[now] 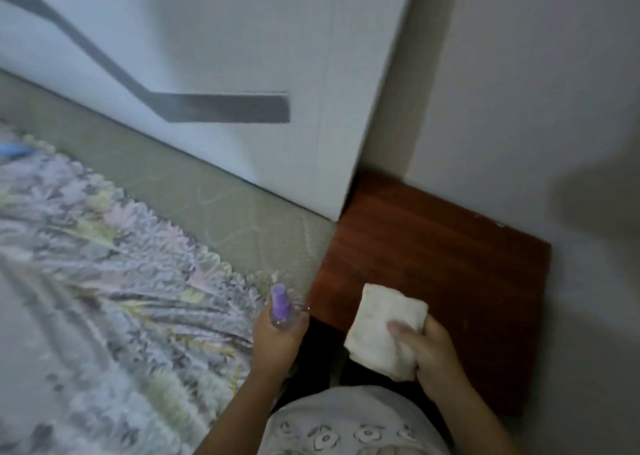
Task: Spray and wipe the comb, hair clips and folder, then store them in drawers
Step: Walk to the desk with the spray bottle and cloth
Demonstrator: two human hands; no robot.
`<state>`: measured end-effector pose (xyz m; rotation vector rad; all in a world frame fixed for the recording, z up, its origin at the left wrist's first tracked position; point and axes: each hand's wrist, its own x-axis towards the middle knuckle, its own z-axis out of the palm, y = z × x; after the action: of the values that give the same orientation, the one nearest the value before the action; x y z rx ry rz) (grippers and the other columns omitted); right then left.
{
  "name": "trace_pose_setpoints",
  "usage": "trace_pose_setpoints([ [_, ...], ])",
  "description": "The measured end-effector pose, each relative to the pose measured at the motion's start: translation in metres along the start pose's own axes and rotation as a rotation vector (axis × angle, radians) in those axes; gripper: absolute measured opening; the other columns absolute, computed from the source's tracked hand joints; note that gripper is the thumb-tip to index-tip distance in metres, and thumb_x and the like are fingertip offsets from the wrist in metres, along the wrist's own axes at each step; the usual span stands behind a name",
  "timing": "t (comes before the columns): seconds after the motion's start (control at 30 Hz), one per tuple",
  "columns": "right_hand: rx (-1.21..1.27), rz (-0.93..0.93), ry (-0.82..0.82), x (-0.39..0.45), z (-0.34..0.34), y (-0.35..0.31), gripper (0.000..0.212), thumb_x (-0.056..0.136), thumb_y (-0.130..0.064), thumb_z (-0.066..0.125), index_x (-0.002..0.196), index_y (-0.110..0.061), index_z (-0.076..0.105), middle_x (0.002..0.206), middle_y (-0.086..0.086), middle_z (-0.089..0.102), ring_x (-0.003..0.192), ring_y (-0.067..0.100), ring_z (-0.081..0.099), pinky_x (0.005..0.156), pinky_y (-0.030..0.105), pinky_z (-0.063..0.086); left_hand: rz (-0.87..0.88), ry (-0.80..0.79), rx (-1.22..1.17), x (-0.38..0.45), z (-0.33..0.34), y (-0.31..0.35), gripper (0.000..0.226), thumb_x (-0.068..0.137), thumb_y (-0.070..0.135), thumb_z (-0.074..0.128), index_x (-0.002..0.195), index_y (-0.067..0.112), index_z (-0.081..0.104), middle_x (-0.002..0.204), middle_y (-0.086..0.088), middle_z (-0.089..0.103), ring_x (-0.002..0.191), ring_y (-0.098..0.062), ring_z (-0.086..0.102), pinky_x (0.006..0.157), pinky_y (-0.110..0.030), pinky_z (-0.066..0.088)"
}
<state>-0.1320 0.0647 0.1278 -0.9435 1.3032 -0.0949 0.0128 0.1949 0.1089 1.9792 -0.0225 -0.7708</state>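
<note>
My left hand [277, 342] grips a small clear spray bottle [281, 307] with a purple top, held upright near the corner of the bed. My right hand [427, 352] holds a folded white cloth [382, 326] just above the front edge of a reddish-brown wooden nightstand [433, 257]. No comb, hair clip or folder shows in this blurred frame, and no drawer front is in view.
A bed with a floral cover [104, 264] and a greenish mattress edge [214, 194] fills the left. A white headboard [207, 56] with a grey stripe rises behind it. A white wall [536, 90] stands behind the nightstand. Something blue [14, 150] lies at the far left.
</note>
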Motion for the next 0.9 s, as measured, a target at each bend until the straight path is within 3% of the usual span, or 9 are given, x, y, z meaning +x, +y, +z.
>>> trace_pose_setpoints([
  [0.07,-0.108,-0.021,-0.149,-0.003,0.015,-0.014,0.018,0.082,0.004,0.058,0.092,-0.011,0.061,0.089,0.01,0.067,0.081,0.025,0.063,0.067,0.035,0.05,-0.01,0.095,-0.086,-0.019,-0.017,0.003,0.03,0.073,-0.005,0.064,0.055,0.007,0.043,0.041,0.006,0.047,0.035,0.002,0.045,0.038,-0.007,0.033],
  [0.13,-0.277,-0.022,-0.268,-0.001,0.028,-0.022,0.018,0.081,0.004,0.059,0.09,-0.011,0.062,0.091,0.012,0.067,0.085,0.028,0.062,0.075,0.039,0.049,-0.042,0.234,-0.221,-0.04,-0.028,-0.001,0.033,0.073,-0.005,0.063,0.053,0.012,0.043,0.033,0.005,0.047,0.035,0.0,0.046,0.039,-0.007,0.034],
  [0.2,-0.43,-0.007,-0.37,0.003,0.045,-0.025,0.019,0.08,0.004,0.061,0.097,-0.005,0.062,0.096,0.016,0.066,0.093,0.034,0.061,0.084,0.045,0.047,-0.121,0.403,-0.357,-0.065,-0.036,-0.018,0.038,0.071,0.001,0.064,0.047,0.023,0.044,0.036,0.006,0.043,0.041,-0.006,0.041,0.045,-0.018,0.035],
  [0.27,-0.597,-0.042,-0.48,-0.002,0.062,-0.022,0.022,0.08,0.003,0.063,0.1,-0.005,0.062,0.1,0.019,0.065,0.098,0.035,0.059,0.089,0.048,0.047,-0.215,0.535,-0.478,-0.098,-0.036,-0.044,0.027,0.06,0.015,0.06,0.041,0.024,0.042,0.037,0.008,0.039,0.043,-0.01,0.032,0.051,-0.027,0.029],
  [0.37,-0.832,-0.094,-0.685,-0.022,0.091,-0.009,0.019,0.079,0.003,0.064,0.092,-0.011,0.061,0.092,0.013,0.065,0.091,0.031,0.059,0.082,0.043,0.048,-0.324,0.758,-0.693,-0.152,-0.032,-0.076,0.022,0.052,0.017,0.06,0.042,0.021,0.041,0.04,0.007,0.036,0.048,-0.015,0.031,0.058,-0.035,0.031],
  [0.5,-1.091,-0.082,-0.921,-0.066,0.129,0.036,0.027,0.077,0.001,0.066,0.103,0.001,0.061,0.095,0.021,0.065,0.09,0.037,0.061,0.083,0.05,0.048,-0.381,1.071,-0.935,-0.222,-0.042,-0.116,0.025,0.056,0.011,0.066,0.05,0.023,0.045,0.048,0.005,0.042,0.055,-0.02,0.036,0.064,-0.044,0.038],
  [0.6,-1.228,-0.086,-1.068,-0.116,0.154,0.085,0.016,0.074,-0.001,0.069,0.089,-0.002,0.063,0.079,0.013,0.065,0.075,0.03,0.06,0.073,0.04,0.048,-0.408,1.308,-1.069,-0.275,-0.053,-0.142,0.022,0.051,0.014,0.063,0.051,0.021,0.041,0.05,0.001,0.04,0.052,-0.02,0.033,0.057,-0.036,0.035],
  [0.7,-1.303,-0.091,-1.153,-0.168,0.171,0.143,0.008,0.08,0.004,0.061,0.084,-0.003,0.06,0.075,0.01,0.061,0.075,0.03,0.057,0.078,0.045,0.047,-0.471,1.537,-1.002,-0.326,-0.063,-0.174,0.026,0.066,0.001,0.062,0.054,0.01,0.04,0.05,-0.002,0.042,0.047,-0.015,0.036,0.046,-0.02,0.037],
  [0.9,-1.381,-0.004,-1.287,-0.275,0.186,0.26,0.012,0.082,0.003,0.059,0.08,-0.009,0.059,0.08,0.012,0.063,0.074,0.029,0.058,0.065,0.036,0.045,-0.497,1.875,-1.148,-0.429,-0.095,-0.249,0.023,0.059,0.004,0.061,0.052,0.012,0.041,0.047,-0.002,0.04,0.047,-0.018,0.034,0.051,-0.027,0.031],
])
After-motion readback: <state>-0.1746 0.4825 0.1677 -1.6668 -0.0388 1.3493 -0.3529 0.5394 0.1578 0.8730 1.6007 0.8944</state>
